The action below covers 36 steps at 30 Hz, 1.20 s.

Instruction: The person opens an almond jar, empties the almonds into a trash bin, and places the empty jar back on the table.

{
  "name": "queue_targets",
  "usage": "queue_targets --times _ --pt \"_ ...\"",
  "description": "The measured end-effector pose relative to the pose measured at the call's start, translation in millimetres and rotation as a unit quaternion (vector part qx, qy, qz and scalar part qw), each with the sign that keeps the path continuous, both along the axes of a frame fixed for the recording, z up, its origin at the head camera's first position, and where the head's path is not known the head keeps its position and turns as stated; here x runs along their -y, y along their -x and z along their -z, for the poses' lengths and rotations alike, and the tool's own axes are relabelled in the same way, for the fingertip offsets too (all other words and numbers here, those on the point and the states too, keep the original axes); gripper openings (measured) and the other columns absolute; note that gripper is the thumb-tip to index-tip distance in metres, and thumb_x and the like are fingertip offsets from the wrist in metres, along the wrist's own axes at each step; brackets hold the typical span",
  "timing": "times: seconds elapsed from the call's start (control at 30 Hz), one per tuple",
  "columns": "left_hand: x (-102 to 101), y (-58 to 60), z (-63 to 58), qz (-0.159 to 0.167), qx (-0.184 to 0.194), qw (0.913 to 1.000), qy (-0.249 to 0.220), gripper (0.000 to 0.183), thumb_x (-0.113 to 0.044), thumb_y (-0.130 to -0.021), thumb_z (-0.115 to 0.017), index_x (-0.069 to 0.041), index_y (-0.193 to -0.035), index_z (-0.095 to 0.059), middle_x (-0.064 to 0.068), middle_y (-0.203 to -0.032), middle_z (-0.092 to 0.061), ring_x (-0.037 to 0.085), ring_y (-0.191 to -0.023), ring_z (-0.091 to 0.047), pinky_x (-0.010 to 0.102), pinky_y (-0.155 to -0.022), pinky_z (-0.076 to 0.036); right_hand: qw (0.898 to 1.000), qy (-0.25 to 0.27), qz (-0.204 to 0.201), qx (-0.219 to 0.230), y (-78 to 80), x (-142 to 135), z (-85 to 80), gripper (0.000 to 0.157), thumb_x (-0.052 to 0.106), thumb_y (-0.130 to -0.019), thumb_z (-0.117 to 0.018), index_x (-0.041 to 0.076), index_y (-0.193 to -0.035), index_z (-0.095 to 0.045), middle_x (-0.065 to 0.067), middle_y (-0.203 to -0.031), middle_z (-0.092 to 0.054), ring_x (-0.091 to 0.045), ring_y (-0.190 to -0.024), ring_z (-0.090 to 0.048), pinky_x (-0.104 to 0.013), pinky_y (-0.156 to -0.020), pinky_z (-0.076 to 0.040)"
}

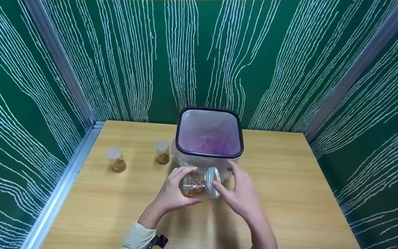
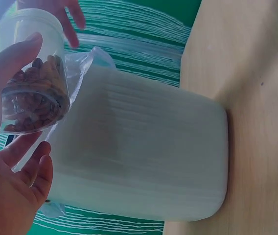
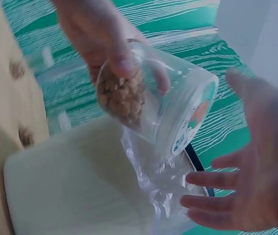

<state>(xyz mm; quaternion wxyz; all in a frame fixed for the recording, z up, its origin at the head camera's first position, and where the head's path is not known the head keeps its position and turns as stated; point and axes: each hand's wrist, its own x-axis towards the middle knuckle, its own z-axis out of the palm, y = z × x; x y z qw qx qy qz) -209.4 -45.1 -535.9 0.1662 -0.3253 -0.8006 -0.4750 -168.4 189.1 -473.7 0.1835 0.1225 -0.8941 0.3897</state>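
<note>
My left hand (image 1: pixel 171 193) grips a clear plastic jar (image 1: pixel 201 183), the thumb along one side of its body and the fingers round the other. My right hand (image 1: pixel 244 195) is wide, its fingers spread apart around the lid end and holding nothing; whether its thumb brushes the lid (image 3: pixel 193 115) I cannot tell. Between my two hands the jar lies tipped on its side, held up off the counter (image 1: pixel 278 166), with its lid turned toward my right hand. The lid is on and carries a printed label in white, teal and orange. Brown nut-like pieces (image 3: pixel 122 100) gather toward the base, by my left palm, leaving the lid end mostly bare. A pale sleeve (image 1: pixel 138 237) covers my left forearm, with a black wrist device (image 1: pixel 159 241) just beside it. Just beyond my hands stands a whitish bin (image 2: pixel 149 147), upright, lined with a translucent plastic bag (image 3: pixel 153 181) under a black rim (image 1: pixel 210 155). Past my left hand, close to the bin, a small clear vial (image 1: pixel 162 152) stands with brown contents low inside; farther out to the left is a similar cylinder (image 1: pixel 116 159). Beyond everything rise green panels (image 1: pixel 181 41) streaked with wavy white lines, joined by metal posts (image 1: pixel 59 65).
</note>
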Motion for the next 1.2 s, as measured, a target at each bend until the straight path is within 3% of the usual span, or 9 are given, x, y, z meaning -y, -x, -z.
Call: queue_targets --times 0.1,0.2,0.33,0.47,0.63,0.83,1.07,1.2 --pt "0.5 -3.4 1.6 -0.001 0.004 1.0 0.002 0.091 -0.034 -0.054 -0.096 -0.021 -0.134 -0.054 -0.014 -0.13 -0.053 0.013 -0.116 -0.048 0.039 -0.098 -0.042 0.998 -0.05 0.045 0.023 -4.3 3.3 -1.4 0.072 0.057 -0.082 -0.069 0.008 -0.132 -0.054 -0.006 -0.102 -0.068 -0.024 -0.089 -0.062 -0.046 -0.076 -0.049" --pt "0.7 -5.4 2.7 0.0 -0.003 1.0 0.004 0.091 -0.036 -0.054 -0.095 -0.021 -0.134 -0.054 -0.013 -0.131 -0.053 0.013 -0.117 -0.048 0.039 -0.098 -0.042 0.993 -0.087 0.048 0.066 -6.7 4.9 -1.4 0.072 0.066 -0.082 -0.062 0.01 -0.128 -0.057 0.001 -0.09 -0.068 -0.017 -0.077 -0.062 -0.043 -0.066 -0.05" --pt "0.8 -5.4 2.6 0.002 -0.01 0.9999 0.006 0.091 -0.037 -0.055 -0.094 -0.023 -0.135 -0.053 -0.012 -0.132 -0.053 0.013 -0.117 -0.048 0.039 -0.099 -0.042 0.988 -0.118 0.023 0.102 -7.5 5.4 0.4 0.074 0.071 -0.081 -0.057 0.012 -0.125 -0.06 0.006 -0.08 -0.067 -0.013 -0.073 -0.062 -0.04 -0.065 -0.05" --pt "0.7 -4.2 1.4 0.004 -0.01 0.9999 0.005 0.092 -0.036 -0.056 -0.095 -0.027 -0.136 -0.052 -0.013 -0.133 -0.052 0.013 -0.118 -0.047 0.039 -0.099 -0.042 0.988 -0.105 -0.022 0.11 -5.8 4.6 1.0 0.072 0.069 -0.081 -0.06 0.014 -0.126 -0.059 0.005 -0.08 -0.065 -0.011 -0.072 -0.062 -0.036 -0.063 -0.05" --pt "1.8 -5.1 2.6 -0.005 -0.004 1.0 0.0 0.09 -0.04 -0.057 -0.093 -0.026 -0.136 -0.052 -0.013 -0.132 -0.053 0.013 -0.116 -0.048 0.039 -0.096 -0.044 0.988 -0.053 -0.103 0.1 -0.6 0.5 4.8 0.077 0.058 -0.079 -0.071 0.015 -0.138 -0.047 0.004 -0.097 -0.063 -0.012 -0.081 -0.06 -0.032 -0.066 -0.051" --pt "2.7 -8.4 4.2 -0.002 0.004 1.0 0.003 0.09 -0.041 -0.057 -0.093 -0.025 -0.136 -0.051 -0.012 -0.132 -0.053 0.013 -0.117 -0.048 0.041 -0.096 -0.044 0.976 0.003 -0.207 0.074 2.5 -5.3 12.3 0.092 0.032 -0.075 -0.085 0.014 -0.149 -0.034 0.001 -0.126 -0.05 -0.017 -0.1 -0.054 -0.032 -0.076 -0.051" --pt "4.1 -12.0 2.4 0.0 0.004 0.9999 0.011 0.091 -0.037 -0.057 -0.094 -0.025 -0.136 -0.051 -0.013 -0.132 -0.053 0.012 -0.116 -0.048 0.04 -0.095 -0.045 0.966 0.018 -0.256 0.044 2.8 -4.1 14.8 0.099 0.002 -0.066 -0.087 0.016 -0.149 -0.034 -0.004 -0.14 -0.039 -0.023 -0.12 -0.044 -0.037 -0.087 -0.05" --pt "2.7 -11.5 0.7 -0.005 -0.016 0.9997 0.016 0.09 -0.041 -0.058 -0.093 -0.024 -0.136 -0.052 -0.013 -0.132 -0.053 0.012 -0.115 -0.049 0.038 -0.094 -0.045 0.964 0.025 -0.262 0.029 2.7 -4.3 14.5 0.111 0.015 -0.064 -0.091 0.012 -0.152 -0.025 -0.01 -0.151 -0.026 -0.031 -0.134 -0.032 -0.045 -0.099 -0.043"
